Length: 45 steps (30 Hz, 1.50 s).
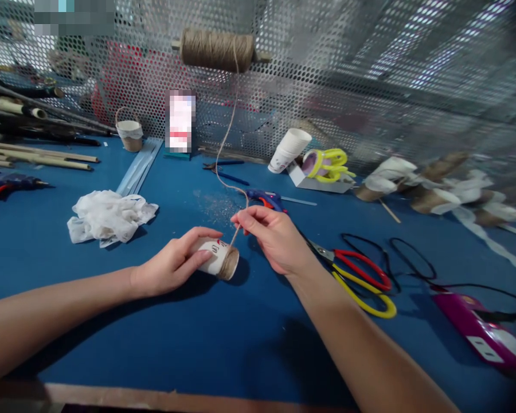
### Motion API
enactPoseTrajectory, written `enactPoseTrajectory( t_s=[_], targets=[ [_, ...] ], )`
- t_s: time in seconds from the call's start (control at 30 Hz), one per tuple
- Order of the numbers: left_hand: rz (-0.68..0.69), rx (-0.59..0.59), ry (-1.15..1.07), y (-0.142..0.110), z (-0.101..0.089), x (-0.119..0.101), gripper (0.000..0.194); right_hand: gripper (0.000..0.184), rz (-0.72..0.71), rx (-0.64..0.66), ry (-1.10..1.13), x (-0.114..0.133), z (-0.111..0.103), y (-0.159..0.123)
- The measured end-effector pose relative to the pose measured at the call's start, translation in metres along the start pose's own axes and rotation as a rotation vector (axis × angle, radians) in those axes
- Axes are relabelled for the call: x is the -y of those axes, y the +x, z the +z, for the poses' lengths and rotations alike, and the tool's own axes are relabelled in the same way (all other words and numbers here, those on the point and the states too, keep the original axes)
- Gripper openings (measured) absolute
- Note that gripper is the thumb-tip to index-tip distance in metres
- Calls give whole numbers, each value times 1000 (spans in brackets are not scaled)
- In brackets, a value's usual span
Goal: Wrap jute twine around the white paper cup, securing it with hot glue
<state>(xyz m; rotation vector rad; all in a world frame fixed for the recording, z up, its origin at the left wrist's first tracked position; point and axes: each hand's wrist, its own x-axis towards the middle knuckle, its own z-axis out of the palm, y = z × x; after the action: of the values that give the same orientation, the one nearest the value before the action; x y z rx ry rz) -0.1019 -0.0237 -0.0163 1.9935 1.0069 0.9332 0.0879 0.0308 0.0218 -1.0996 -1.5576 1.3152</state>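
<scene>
My left hand (172, 264) is wrapped round a white paper cup (215, 256) lying on its side above the blue table (155, 338). The cup's bottom end is wound with brown twine (231, 264). My right hand (273, 235) pinches the twine strand (227, 137) just above the cup. That strand runs up to a twine spool (217, 50) hung on a rod across the perforated metal screen.
A blue glue gun (266, 199) lies just behind my right hand. Scissors with red and yellow handles (361, 275) lie to the right, near black cables and a purple device (481, 332). Crumpled white plastic (109, 215) sits to the left. Stacked cups (289, 150), twine-wrapped cups (430, 183) and sticks (34, 152) line the back.
</scene>
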Motion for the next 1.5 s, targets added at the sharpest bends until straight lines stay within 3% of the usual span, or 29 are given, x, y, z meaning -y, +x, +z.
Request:
enactPoseTrajectory(
  t_s=[0.67, 1.2, 1.4, 1.5],
  targets=[
    [197, -12, 15, -5, -1, 0, 27, 20, 71, 48, -122, -4, 2, 0],
    [558, -129, 299, -4, -5, -6, 20, 28, 181, 145, 27, -7, 12, -8],
    [549, -168, 355, -3, -5, -1, 22, 37, 202, 105, 17, -5, 8, -6],
    [499, -213, 348, -4, -4, 4, 24, 46, 231, 163, 19, -1, 2, -9]
  ],
)
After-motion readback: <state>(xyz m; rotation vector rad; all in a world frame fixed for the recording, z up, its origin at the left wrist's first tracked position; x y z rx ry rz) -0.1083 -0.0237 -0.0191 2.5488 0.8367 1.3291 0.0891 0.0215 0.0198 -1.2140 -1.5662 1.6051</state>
